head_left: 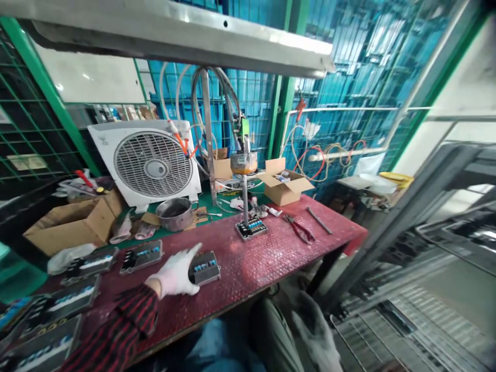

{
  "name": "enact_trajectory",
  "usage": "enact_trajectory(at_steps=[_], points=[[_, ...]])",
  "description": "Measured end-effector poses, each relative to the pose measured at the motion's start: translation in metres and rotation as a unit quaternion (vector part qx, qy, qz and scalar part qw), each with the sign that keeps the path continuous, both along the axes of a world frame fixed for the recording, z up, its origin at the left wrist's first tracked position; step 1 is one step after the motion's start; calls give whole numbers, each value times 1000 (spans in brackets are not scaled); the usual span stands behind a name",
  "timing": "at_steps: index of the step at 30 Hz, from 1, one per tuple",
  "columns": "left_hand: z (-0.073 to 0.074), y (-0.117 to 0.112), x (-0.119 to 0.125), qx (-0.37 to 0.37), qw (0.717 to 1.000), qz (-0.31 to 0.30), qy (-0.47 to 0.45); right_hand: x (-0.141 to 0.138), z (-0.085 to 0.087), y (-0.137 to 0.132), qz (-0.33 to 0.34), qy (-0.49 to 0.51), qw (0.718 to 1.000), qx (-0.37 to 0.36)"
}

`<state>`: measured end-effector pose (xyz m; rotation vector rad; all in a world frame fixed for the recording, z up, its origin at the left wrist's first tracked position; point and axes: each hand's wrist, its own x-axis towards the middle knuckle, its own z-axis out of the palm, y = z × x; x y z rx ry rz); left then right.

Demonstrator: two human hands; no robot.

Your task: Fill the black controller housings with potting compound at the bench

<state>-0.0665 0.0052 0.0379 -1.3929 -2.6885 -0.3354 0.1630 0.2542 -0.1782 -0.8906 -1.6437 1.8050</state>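
Note:
My left hand, in a white glove, grips a circuit board module from its left side. The thumb lies along the near edge and a finger reaches over the far edge. This module has a grey frame, a dark filling and blue parts. To its right, a vertical metal tube comes down onto another circuit board module. Low on the right, beyond the table's front edge, my right hand is gloved and smeared by motion; its grip does not show.
Several more modules lie on the left of the red table. Red-handled pliers and a metal rod are at the right. Behind stand a box fan, a pot and an open carton.

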Motion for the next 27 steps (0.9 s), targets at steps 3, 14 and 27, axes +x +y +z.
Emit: enact_trajectory(at_steps=[3,14,27], points=[[-15,13,1,-21,999,14,-37,-4,39,-20,59,36,997,-25],[-48,155,87,-111,975,-160,-110,34,107,19,189,135,964,-130],[-78,321,159,-127,941,-306,-72,173,-26,116,-129,52,975,-172]])
